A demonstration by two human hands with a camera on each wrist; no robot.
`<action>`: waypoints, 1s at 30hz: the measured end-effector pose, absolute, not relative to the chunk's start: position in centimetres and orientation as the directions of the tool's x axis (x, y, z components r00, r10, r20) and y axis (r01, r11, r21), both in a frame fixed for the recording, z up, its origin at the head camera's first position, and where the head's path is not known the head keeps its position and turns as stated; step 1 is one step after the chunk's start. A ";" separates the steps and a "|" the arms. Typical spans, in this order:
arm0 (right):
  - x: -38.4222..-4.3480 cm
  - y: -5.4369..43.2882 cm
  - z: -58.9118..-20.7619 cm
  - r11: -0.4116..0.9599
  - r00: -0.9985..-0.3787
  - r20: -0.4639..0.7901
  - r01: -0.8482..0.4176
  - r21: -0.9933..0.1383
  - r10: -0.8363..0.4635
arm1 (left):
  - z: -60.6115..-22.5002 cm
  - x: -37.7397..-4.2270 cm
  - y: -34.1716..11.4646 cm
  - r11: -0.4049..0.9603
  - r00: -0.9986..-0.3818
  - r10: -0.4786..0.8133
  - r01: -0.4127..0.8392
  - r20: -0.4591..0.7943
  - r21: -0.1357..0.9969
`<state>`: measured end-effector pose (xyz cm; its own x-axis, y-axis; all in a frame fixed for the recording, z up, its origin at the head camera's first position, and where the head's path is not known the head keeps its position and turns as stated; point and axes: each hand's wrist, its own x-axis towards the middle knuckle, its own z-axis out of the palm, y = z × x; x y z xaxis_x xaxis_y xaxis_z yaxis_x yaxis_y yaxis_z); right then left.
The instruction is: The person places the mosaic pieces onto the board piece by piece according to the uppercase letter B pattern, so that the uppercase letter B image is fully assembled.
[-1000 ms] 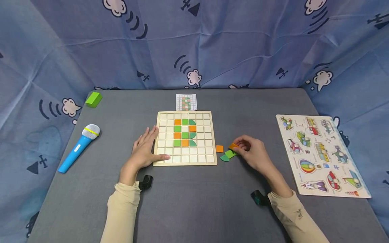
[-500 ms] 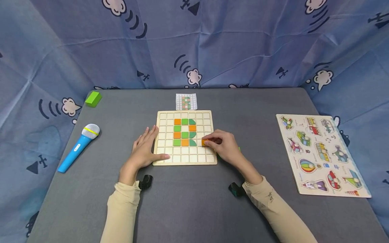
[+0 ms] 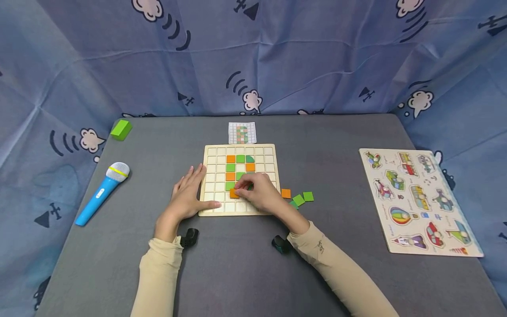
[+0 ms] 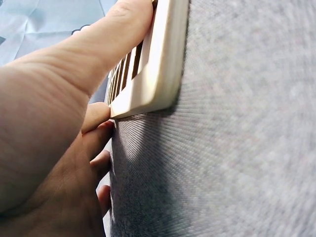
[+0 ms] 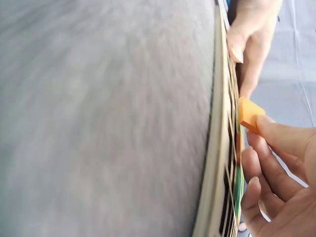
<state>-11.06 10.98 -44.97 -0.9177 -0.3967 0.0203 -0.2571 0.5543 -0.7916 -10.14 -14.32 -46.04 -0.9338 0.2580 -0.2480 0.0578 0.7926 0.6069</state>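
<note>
The wooden grid board (image 3: 214, 210) lies mid-table, bearing orange and green square tiles and green quarter-round ones. My right hand (image 3: 259, 191) pinches an orange square tile (image 5: 250, 113) between thumb and fingers. In the head view that tile overlaps the grid just below the left column of placed tiles; the hand covers part of the pattern. My left hand (image 3: 188, 193) lies at the board's left side, fingers stretched along the edge and thumb on the lower left corner. The left wrist view shows the thumb (image 4: 129, 22) over the board's frame.
Right of the board lie a loose orange tile (image 3: 286, 193) and several green tiles (image 3: 308, 197). A pattern card (image 3: 242, 133) sits behind the board. A picture puzzle board (image 3: 380, 211) lies far right; a toy microphone (image 3: 104, 189) and a green block (image 3: 121, 130) are on the left.
My right hand has picked up the orange tile from the loose pile and carried it left over the board to below the pattern's left column. My left hand has stayed in place.
</note>
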 end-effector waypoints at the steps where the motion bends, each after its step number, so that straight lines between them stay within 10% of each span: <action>1: -11.1 10.6 -45.0 0.559 -0.916 0.012 -0.255 -0.789 -0.400 | -46.0 -10.1 -14.3 0.792 -0.934 0.259 0.059 -0.247 0.607; 30: -10.3 15.5 -44.7 0.657 -0.927 -0.018 -0.252 -0.711 -0.375 | -46.2 -10.1 -14.3 0.786 -0.936 0.251 0.050 -0.245 0.616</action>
<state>-10.31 15.53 -44.65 -0.9267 -0.3755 -0.0178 -0.2523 0.6566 -0.7108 -10.08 -14.30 -46.19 -0.9364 0.2513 -0.2450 0.0499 0.7862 0.6159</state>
